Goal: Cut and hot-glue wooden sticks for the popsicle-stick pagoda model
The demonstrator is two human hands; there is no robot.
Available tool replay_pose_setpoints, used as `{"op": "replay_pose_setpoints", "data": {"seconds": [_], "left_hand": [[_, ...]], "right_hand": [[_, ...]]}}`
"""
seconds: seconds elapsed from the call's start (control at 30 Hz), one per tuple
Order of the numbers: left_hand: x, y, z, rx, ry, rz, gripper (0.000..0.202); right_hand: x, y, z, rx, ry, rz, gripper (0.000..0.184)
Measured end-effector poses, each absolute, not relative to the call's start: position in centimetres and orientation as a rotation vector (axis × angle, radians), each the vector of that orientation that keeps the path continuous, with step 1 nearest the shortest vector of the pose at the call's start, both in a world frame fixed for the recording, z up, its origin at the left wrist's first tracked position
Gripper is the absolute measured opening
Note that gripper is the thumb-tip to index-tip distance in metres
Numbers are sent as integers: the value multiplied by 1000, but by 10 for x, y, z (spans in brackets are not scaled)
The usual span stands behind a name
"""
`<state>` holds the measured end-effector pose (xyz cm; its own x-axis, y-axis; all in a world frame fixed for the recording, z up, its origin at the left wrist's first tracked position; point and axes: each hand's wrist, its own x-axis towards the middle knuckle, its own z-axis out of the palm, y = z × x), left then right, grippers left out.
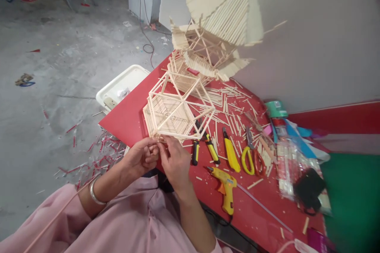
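My left hand [141, 157] and my right hand [175, 162] meet at the near edge of a hexagonal frame of thin wooden sticks [177, 110] on the red table [127, 116]. Both hands have their fingers curled and pinched at the frame's lower rim, where a small stick piece may sit between the fingertips; I cannot make it out. Behind the frame stand more stick structures, topped by a tall stick roof piece [228, 14]. My left wrist wears a silver bangle.
Right of my hands lie pliers [204, 144], a yellow utility knife [230, 154], yellow-handled scissors [248, 154], a yellow glue gun [226, 189] and loose sticks [234, 106]. Packets and paper crowd the right edge. A white tray [120, 85] sits past the table's left corner; stick scraps litter the floor.
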<state>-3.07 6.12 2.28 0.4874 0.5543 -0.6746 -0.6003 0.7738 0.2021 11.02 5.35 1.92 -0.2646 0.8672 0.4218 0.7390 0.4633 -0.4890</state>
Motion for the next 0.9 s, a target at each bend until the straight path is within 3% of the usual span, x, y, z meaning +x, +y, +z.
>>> {"op": "replay_pose_setpoints", "data": {"seconds": [0.6, 0.9], "left_hand": [[-31, 57, 17, 32, 809, 746, 41], [-31, 57, 21, 27, 784, 743, 31]], "right_hand": [[110, 46, 19, -1259, -1945, 264, 29], [109, 34, 24, -1370, -1789, 334, 18]]}}
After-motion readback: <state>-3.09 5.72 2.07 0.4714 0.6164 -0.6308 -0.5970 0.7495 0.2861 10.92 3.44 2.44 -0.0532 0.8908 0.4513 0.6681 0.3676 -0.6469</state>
